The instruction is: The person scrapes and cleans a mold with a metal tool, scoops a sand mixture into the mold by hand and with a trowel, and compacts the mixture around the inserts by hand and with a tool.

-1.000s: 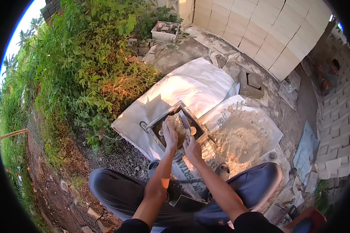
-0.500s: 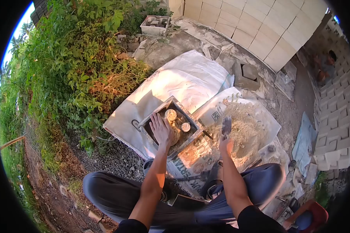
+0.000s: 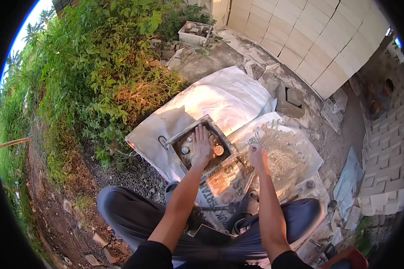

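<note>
A square box frame [image 3: 175,138] stands on the white sacking, with sandy material and several small round pieces in it. One sunlit round piece [image 3: 218,150] is right of my left hand [image 3: 203,147], and a greyer one [image 3: 184,150] is to its left. My left hand lies over the middle of the box, fingers stretched out and palm down, hiding what is beneath. My right hand [image 3: 257,158] is closed in a fist between the box and the sand pile [image 3: 285,157]. The trowel it holds hardly shows from this angle.
White woven sacking [image 3: 220,92] covers the ground. Behind stand a hollow concrete block [image 3: 292,99], a white crate [image 3: 194,38] of pieces and a pale block wall [image 3: 300,40]. Plants [image 3: 121,67] grow at left. Another person [image 3: 381,98] is at far right, near stacked blocks [image 3: 384,179].
My left hand has shifted from the left side of the box to its middle. My right hand has moved toward the box, and the trowel blade has turned out of clear sight.
</note>
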`<state>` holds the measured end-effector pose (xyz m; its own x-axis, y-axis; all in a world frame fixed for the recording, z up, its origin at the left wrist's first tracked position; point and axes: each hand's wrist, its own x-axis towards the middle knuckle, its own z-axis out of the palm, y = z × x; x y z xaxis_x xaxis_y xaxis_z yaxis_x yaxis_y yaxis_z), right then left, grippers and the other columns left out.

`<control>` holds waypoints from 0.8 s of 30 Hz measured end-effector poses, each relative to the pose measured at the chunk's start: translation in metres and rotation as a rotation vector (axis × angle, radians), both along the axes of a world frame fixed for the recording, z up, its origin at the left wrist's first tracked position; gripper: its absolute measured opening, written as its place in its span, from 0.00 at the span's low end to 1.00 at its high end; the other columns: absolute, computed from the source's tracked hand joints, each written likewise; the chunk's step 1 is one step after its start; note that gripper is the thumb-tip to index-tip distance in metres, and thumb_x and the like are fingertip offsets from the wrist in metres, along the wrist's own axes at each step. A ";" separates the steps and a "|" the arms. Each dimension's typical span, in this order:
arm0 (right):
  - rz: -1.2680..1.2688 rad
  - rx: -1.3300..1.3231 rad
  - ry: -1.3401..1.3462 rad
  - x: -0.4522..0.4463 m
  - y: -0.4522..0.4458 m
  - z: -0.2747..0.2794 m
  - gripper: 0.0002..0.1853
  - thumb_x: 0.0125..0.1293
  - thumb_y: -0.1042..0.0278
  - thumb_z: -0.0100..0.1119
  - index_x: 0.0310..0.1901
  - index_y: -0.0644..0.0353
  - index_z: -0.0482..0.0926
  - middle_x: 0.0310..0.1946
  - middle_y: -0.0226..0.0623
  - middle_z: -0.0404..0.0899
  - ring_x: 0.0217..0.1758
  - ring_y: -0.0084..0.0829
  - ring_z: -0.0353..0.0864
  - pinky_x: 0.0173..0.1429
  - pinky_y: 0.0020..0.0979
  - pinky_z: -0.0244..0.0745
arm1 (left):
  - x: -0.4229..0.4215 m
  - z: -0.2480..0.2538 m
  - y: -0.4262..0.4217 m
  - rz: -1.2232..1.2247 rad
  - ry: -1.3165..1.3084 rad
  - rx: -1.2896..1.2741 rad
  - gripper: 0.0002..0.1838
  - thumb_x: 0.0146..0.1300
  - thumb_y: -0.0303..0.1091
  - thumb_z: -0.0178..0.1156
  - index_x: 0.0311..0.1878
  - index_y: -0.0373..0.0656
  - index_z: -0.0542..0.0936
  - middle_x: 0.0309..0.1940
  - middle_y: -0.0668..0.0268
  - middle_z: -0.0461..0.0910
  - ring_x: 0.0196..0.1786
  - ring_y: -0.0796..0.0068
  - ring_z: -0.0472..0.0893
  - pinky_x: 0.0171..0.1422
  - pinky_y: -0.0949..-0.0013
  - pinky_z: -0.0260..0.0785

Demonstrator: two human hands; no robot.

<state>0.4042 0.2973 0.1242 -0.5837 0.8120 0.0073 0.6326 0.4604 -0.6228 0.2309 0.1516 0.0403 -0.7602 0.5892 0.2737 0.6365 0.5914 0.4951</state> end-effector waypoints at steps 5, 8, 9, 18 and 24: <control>0.352 -0.099 -0.009 -0.017 -0.029 0.120 0.13 0.63 0.64 0.53 0.42 0.64 0.78 0.36 0.53 0.81 0.43 0.51 0.81 0.46 0.42 0.74 | 0.011 0.008 -0.069 0.027 0.042 -0.189 0.31 0.69 0.44 0.37 0.71 0.36 0.53 0.74 0.53 0.46 0.77 0.58 0.42 0.78 0.54 0.32; 0.652 -0.081 -0.182 0.010 -0.036 0.166 0.15 0.65 0.64 0.54 0.47 0.64 0.76 0.39 0.51 0.81 0.43 0.44 0.82 0.48 0.38 0.74 | 0.031 0.003 -0.084 -0.018 0.060 -0.226 0.32 0.69 0.44 0.37 0.72 0.37 0.52 0.73 0.52 0.47 0.76 0.55 0.43 0.77 0.52 0.34; 0.656 -0.233 -0.171 0.024 -0.034 0.171 0.17 0.65 0.61 0.54 0.49 0.64 0.76 0.40 0.53 0.81 0.44 0.47 0.81 0.49 0.41 0.74 | 0.044 0.003 -0.088 0.001 0.037 -0.214 0.32 0.69 0.44 0.37 0.71 0.36 0.52 0.73 0.52 0.48 0.76 0.54 0.43 0.77 0.52 0.34; 0.653 -0.095 -0.296 0.039 -0.036 0.167 0.23 0.64 0.55 0.54 0.52 0.66 0.73 0.41 0.57 0.79 0.48 0.52 0.78 0.52 0.45 0.72 | 0.061 0.030 -0.049 0.176 -0.144 -0.392 0.42 0.60 0.49 0.54 0.67 0.26 0.55 0.67 0.44 0.57 0.70 0.48 0.57 0.73 0.51 0.47; 0.670 -0.045 -0.415 0.047 -0.036 0.175 0.24 0.65 0.56 0.55 0.57 0.63 0.71 0.42 0.53 0.80 0.47 0.48 0.80 0.51 0.40 0.73 | 0.042 0.023 -0.031 0.187 -0.020 -0.348 0.32 0.46 0.35 0.62 0.54 0.29 0.66 0.50 0.49 0.71 0.55 0.56 0.70 0.60 0.60 0.64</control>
